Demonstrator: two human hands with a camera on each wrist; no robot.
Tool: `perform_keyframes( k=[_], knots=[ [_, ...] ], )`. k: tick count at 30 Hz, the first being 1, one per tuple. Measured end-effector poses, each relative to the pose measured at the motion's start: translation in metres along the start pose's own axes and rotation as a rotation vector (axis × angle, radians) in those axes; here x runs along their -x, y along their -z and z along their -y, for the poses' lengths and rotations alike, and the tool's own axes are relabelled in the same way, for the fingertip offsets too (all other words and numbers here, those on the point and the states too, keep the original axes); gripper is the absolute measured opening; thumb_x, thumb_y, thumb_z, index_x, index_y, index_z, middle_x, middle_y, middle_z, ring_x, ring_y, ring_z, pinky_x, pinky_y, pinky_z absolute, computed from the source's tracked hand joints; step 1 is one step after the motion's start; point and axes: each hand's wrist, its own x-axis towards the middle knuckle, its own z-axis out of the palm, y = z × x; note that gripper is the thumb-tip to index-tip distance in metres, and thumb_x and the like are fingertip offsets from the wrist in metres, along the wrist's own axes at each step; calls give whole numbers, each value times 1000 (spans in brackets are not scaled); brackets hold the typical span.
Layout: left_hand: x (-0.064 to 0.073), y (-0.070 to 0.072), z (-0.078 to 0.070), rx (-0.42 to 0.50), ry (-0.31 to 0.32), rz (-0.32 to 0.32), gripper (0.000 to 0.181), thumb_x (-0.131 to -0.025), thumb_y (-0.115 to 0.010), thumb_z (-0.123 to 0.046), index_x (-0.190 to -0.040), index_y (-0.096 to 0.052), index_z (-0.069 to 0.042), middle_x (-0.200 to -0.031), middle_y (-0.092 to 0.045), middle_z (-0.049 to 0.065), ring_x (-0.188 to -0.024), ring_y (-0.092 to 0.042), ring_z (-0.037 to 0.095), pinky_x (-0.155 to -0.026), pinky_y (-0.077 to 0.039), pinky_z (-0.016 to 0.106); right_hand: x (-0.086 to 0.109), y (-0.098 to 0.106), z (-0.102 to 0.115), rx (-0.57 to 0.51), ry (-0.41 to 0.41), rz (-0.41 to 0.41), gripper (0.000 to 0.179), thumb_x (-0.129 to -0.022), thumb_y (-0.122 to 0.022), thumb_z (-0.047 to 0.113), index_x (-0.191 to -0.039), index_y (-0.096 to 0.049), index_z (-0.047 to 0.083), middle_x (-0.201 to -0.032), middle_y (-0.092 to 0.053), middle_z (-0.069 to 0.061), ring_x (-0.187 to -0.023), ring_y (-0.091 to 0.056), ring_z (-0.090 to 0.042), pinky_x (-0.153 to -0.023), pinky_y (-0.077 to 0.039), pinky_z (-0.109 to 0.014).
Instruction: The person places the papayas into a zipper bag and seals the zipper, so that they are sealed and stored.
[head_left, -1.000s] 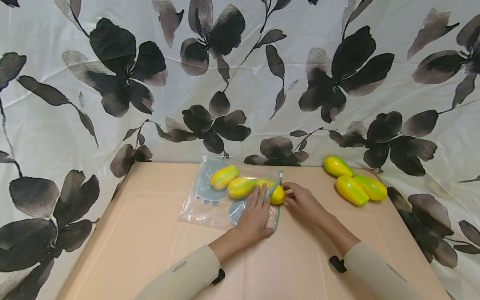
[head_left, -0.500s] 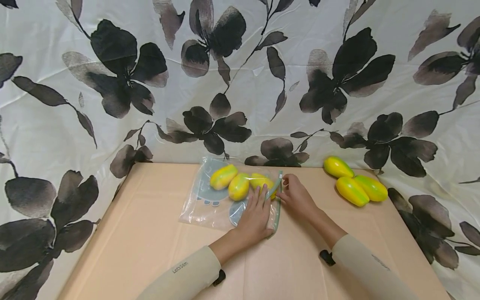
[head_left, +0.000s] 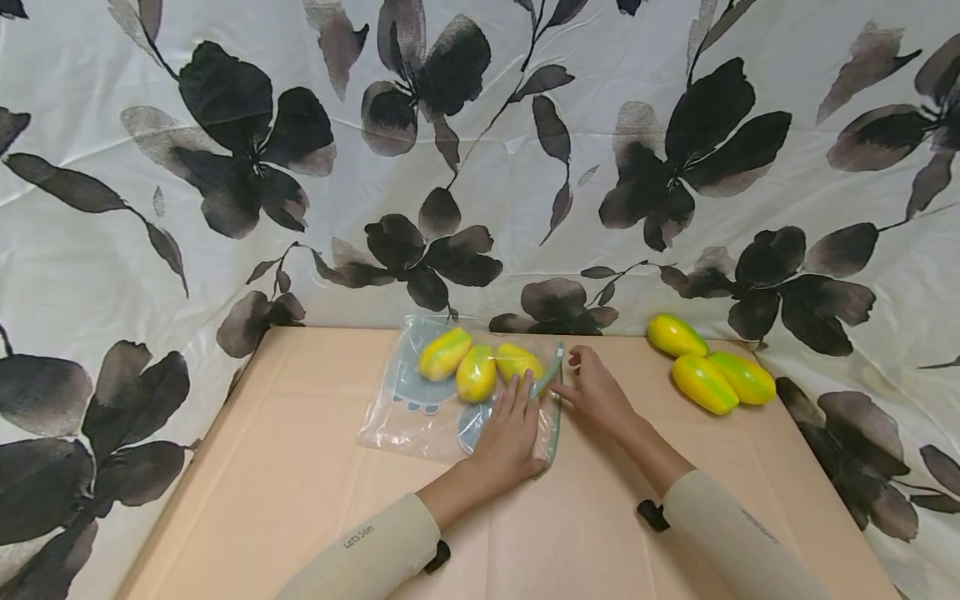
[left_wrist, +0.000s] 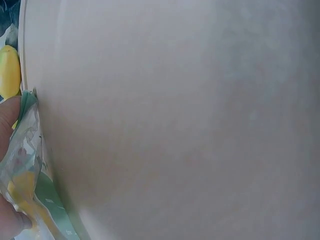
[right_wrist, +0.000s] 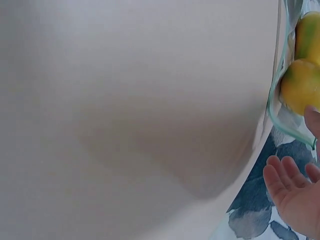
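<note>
Left hand [head_left: 508, 433] straight-fingered on clear bag [head_left: 408, 429], partly hiding one yellow fruit [head_left: 516, 359]. Right hand [head_left: 600, 393] loosely spread, empty; bag contact unclear.

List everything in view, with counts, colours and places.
Tabletop: one, peach, foreground
Floral cloth: one, white with black-grey flowers, behind the tabletop
Plastic bag: one, clear with blue print and green edge, on the tabletop
Bagged fruits: three visible, yellow-green, inside the bag
Loose fruits: three, yellow-green, tabletop's far right
Wrist devices: two, black, one by each wrist
Sleeves: two, beige, on the forearms
Left hand: one, bare, on the bag
Right hand: one, bare, beside the bag's edge
</note>
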Motion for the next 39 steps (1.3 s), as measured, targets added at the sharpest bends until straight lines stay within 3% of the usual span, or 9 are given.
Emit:
perform_keyframes(
  k=[11, 20, 31, 39],
  knots=[
    [1, 1, 1, 4, 7, -4, 116, -72, -89, -55, -155, -35, 4, -171, -10, 26, -158, -16, 43, -124, -31, 54, 22, 29, -18, 22, 13, 38, 76, -89, -82, 25, -147, -42, -6, -140, -54, -27, -128, -55, -43, -110, -47, -58],
    [1, 0, 1, 11, 8, -3, 119, -72, -89, -55, -157, -31, 5, -171, -10, 28, -158, -17, 44, -124, -29, 55, 46, 70, -52, 93, 32, -17, 78, -90, -81, 25, -152, -41, -3, -154, -45, -29, -142, -40, -49, -117, -32, -66],
    [2, 0, 0, 36, 19, 12, 117, -73, -89, -53, -157, -31, 5, -171, -7, 27, -159, -14, 43, -126, -27, 54, 60, 117, -105, 169, -11, -118, 86, -86, -83, 20, -152, -36, -8, -148, -42, -38, -134, -38, -60, -109, -32, -73],
    [0, -1, -1, 26, 20, 10, 115, -73, -89, -54, -156, -33, 4, -171, -7, 27, -159, -15, 43, -125, -27, 54, 57, 129, -130, 227, -30, -122, 87, -85, -84, 19, -150, -36, -13, -145, -41, -42, -129, -40, -61, -105, -34, -75]
  ],
)
